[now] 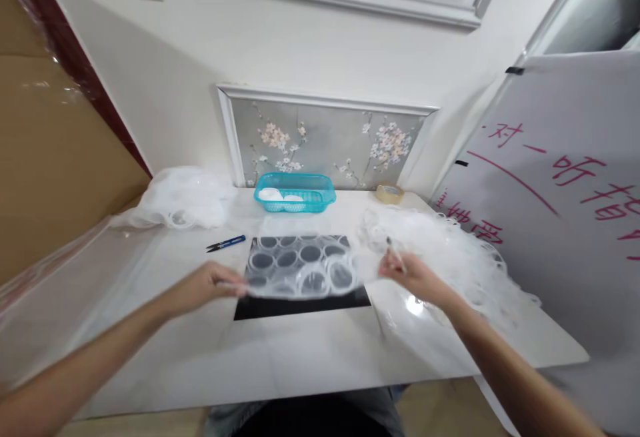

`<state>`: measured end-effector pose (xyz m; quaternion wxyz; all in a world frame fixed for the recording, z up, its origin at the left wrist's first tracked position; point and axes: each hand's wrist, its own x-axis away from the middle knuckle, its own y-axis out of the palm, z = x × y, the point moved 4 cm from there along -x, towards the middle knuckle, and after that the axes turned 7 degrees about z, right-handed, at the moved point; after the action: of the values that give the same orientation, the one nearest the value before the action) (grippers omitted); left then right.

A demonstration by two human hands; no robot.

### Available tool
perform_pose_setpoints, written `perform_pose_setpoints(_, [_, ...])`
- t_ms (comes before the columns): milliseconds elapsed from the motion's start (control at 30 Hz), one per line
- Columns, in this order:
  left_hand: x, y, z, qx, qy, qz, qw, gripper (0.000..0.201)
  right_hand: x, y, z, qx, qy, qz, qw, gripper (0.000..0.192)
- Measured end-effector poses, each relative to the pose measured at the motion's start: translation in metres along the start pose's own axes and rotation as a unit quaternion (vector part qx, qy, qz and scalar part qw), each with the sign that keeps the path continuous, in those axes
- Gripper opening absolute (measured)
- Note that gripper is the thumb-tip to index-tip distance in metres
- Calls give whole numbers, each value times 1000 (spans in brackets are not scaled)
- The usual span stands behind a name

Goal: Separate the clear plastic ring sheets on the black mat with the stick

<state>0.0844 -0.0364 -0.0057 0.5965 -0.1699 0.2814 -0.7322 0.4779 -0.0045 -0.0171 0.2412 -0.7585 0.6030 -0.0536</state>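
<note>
The white glossy table [310, 357] spreads in front of me, with a heap of sheer white netting [460, 250] piled along its right side and another bundle of white netting [180, 204] at the back left. A flat black rectangular mat [300, 307] lies at the centre. Over it I stretch a strip of sheer white mesh printed with rings [300, 267], so the rings show clearly against the dark. My left hand [210, 285] is closed, pinching the strip's left edge. My right hand [413, 276] is closed on the right edge; something thin sticks up from its fingers, too blurred to name. I judge that even tension from both hands keeps the strip flat. A turquoise plastic basket [295, 192] stands behind, a roll of tan tape [391, 193] to its right, and small blue-handled snips [226, 244] lie near my left hand.
</note>
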Motion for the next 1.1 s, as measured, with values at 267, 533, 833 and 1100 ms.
perform_pose_setpoints(267, [-25, 37, -50, 28, -76, -67, 994, 45, -14, 32, 43, 213, 99, -126, 964, 26])
perform_pose_setpoints(533, [-141, 20, -75, -204, -77, 76, 973, 39, -131, 31, 74, 387, 174, 1, 905, 22])
perform_pose_setpoints(833, [-189, 22, -99, -344, -100, 130, 925, 20, -178, 50, 94, 424, 176, 51, 887, 12])
perform_pose_setpoints(1100, [-180, -12, -84, -366, -84, 199, 905, 21, -185, 51, 67, 426, 115, 138, 886, 18])
